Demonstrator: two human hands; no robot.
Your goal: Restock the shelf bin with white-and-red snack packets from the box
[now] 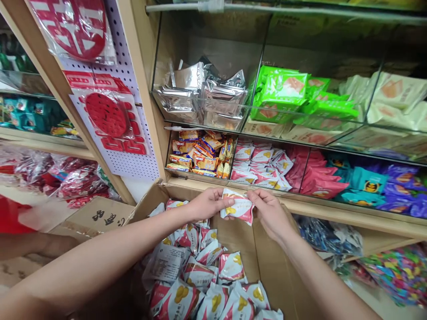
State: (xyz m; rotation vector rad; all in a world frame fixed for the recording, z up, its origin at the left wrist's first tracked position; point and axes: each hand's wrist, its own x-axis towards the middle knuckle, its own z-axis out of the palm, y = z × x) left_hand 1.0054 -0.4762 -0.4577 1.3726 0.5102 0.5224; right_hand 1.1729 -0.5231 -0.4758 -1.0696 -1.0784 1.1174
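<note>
A small white and pink snack packet is held level above a cardboard box. My left hand pinches its left end, thumb on top. At its right end, my right hand grips the edge between thumb and fingers. Below, the box holds many loose packets of the same white and pink kind with a yellow picture. Straight ahead, in a low clear shelf bin, similar white and pink packets lie stacked.
Neighbouring bins hold orange snack packets, pink packets, teal packets and purple packets. Silver packets and green packets sit above. Red decorations hang on pegboard at left. Another person's arm shows at lower left.
</note>
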